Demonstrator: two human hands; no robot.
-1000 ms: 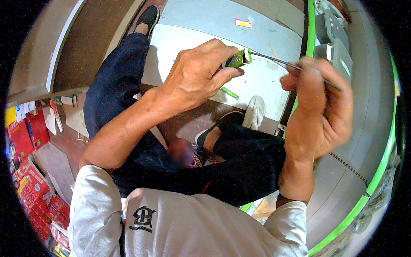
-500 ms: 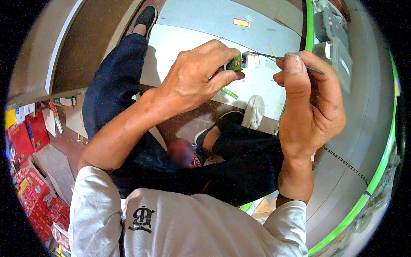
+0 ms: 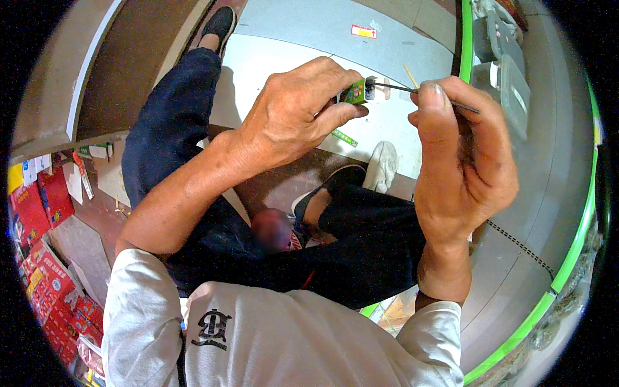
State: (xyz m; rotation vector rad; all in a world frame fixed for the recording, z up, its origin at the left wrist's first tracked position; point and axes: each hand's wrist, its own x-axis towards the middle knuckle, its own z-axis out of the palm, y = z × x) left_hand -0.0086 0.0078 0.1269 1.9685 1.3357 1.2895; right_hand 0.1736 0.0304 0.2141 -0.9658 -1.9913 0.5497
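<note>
Fingers of the left hand [image 3: 293, 109] pinch a green box [image 3: 354, 93], those of the right hand [image 3: 465, 161] a thin dark rod [image 3: 401, 87], whose slanted push could tear the open flap [image 3: 382, 97].

White flaps [image 3: 383, 90] top a small, green-printed cardboard box [image 3: 353, 94], set off by a thin, dark grey rod [image 3: 394, 86]. A white short-sleeved shirt [image 3: 277, 335] bears a black ornamental print [image 3: 213, 327]; the trousers [image 3: 171, 122] are plain blue-black, the shoe [image 3: 219, 23] black edged in white. A pale blue-grey panel [image 3: 303, 22] carries a rectangular red, yellow and white label [image 3: 363, 31] above a flat white board [image 3: 274, 68]. Bright green edging [image 3: 532, 322] borders grey panelling [image 3: 522, 284]; flat packages [image 3: 29, 209] at left are red with yellow markings.
</note>
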